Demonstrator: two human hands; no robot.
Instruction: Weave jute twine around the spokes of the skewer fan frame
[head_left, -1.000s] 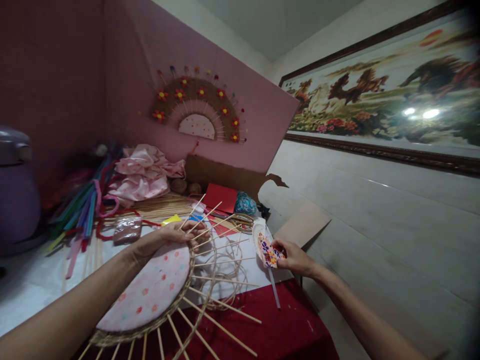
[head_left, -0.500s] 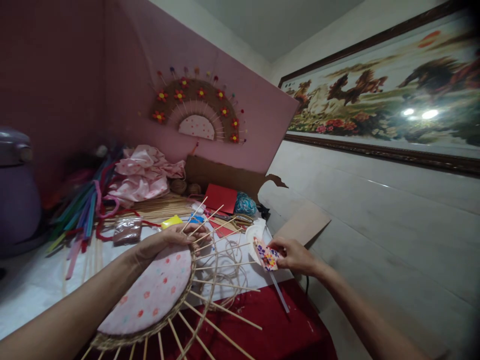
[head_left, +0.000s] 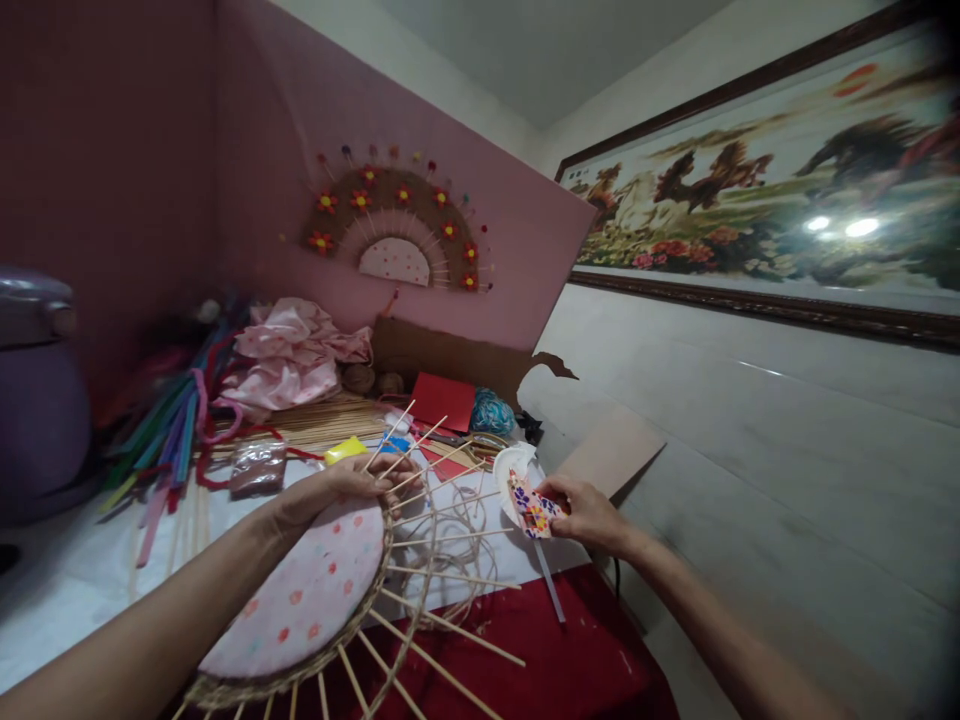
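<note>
My left hand (head_left: 375, 478) is closed around the upper edge of a half-round craft piece (head_left: 307, 590), tilted above the table. Pink dotted cloth covers it, braided twine follows its curved rim, and thin wooden sticks (head_left: 450, 635) fan outward with twine strung across them. My right hand (head_left: 574, 510) grips a flower-patterned hot glue gun (head_left: 531, 508) to the right of the stick ends. A translucent glue stick (head_left: 550, 582) juts out below the gun. Behind the gun lies a white paper plate (head_left: 514, 460). Loose twine (head_left: 469, 545) shows beneath the sticks.
Coloured pipe cleaners (head_left: 165, 430), pink cloth (head_left: 296, 350), a brown packet (head_left: 257, 470), a yellow packet (head_left: 345, 449), red card (head_left: 442, 400), scissors (head_left: 487, 445) and blue yarn (head_left: 493, 410) crowd the table. A finished half-round decoration (head_left: 397, 220) hangs on the pink board. Cardboard (head_left: 611, 450) leans right.
The glue stick below the gun has swung slightly left. Both hands keep nearly the same places and grips; the view has shifted a little.
</note>
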